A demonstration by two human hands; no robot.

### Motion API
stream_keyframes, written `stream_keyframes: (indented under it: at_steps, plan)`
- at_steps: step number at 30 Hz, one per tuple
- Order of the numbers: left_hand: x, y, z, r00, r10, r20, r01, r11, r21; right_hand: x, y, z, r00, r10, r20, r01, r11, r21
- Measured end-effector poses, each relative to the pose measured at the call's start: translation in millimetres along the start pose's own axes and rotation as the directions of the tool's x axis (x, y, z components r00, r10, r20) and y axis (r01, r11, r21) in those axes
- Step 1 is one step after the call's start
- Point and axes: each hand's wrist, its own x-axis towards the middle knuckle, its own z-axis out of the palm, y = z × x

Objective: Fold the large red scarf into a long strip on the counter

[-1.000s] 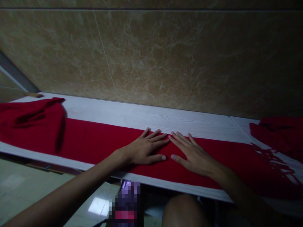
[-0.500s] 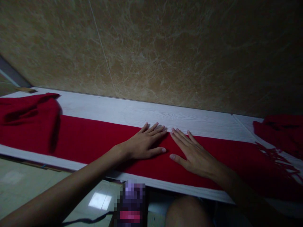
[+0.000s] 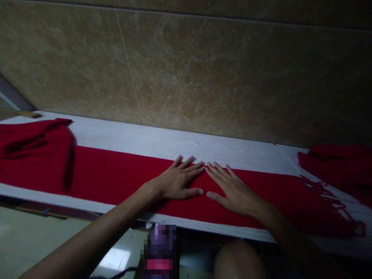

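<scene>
A long red scarf (image 3: 116,174) lies flattened along a white wood-grain bench top, with tasselled fringe (image 3: 328,197) at its right end. My left hand (image 3: 180,180) rests palm down on the middle of it, fingers spread and their tips at the scarf's far edge. Just to the right, my right hand (image 3: 232,190) also lies flat on the cloth, fingers stretched out. The fingertips of both hands nearly meet. Toward the left, a loose rumpled part of red cloth (image 3: 35,151) lies over the flat strip.
Another crumpled red cloth (image 3: 337,166) lies at the right end of the white bench top (image 3: 130,133). Behind rises a brown marbled wall (image 3: 188,77). A small wooden piece (image 3: 29,114) sits at the far left corner. Below are a tiled floor (image 3: 17,228) and a knee (image 3: 238,259).
Both hands stay flat on the scarf, the right one slightly nearer the left. The view has tilted up a little, showing more of the wall.
</scene>
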Motion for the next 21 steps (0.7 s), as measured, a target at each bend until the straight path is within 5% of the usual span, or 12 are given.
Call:
stream_keyframes:
  at_steps: [9,21]
  plan:
    - [9,-11,2.0,0.998,0.054,-0.024,-0.054,0.999,-0.002,6,8,-4,1.000,-0.008,-0.001,0.008,1.000,0.006]
    - [58,-17,-29.9,0.989,-0.123,0.080,0.127,0.990,-0.056,22,30,-7,0.999,0.029,0.015,-0.028,0.999,-0.031]
